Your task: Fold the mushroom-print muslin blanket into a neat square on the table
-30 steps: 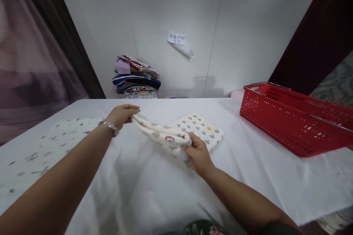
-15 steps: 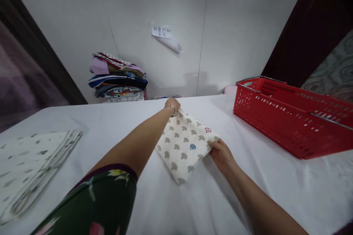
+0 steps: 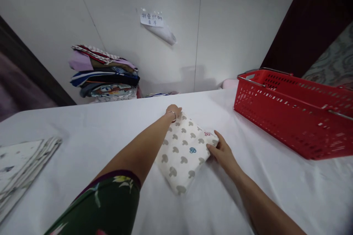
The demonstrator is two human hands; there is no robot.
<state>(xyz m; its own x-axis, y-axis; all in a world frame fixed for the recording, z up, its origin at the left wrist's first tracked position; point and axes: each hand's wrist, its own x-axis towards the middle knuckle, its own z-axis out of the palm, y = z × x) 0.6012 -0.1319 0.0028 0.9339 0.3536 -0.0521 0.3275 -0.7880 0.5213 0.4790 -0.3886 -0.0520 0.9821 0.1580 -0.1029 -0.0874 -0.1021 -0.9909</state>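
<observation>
A folded white cloth (image 3: 183, 154) printed with grey mushrooms, one blue and one red mushroom, lies turned cornerwise in front of me. My left hand (image 3: 173, 111), with a bracelet at the wrist, reaches to its far corner and is closed there; its fingertips are partly hidden. At the right corner is my right hand (image 3: 222, 150), with thumb and forefinger spread apart on either side of the fabric. The thumb side touches the cloth. On the left lies another folded, patterned white cloth (image 3: 24, 169), cut off by the frame's edge.
A red plastic basket (image 3: 286, 117) with metal handles stands on the right of the white-covered table (image 3: 110, 191). Behind the table's far edge rises a pile of folded fabrics (image 3: 106, 73). A paper note (image 3: 151, 19) hangs on the wall.
My right hand's fingers have spread from a pinch at the cloth's right corner. The cloth sits flatter. My view has shifted slightly, while the left hand stays at the far corner.
</observation>
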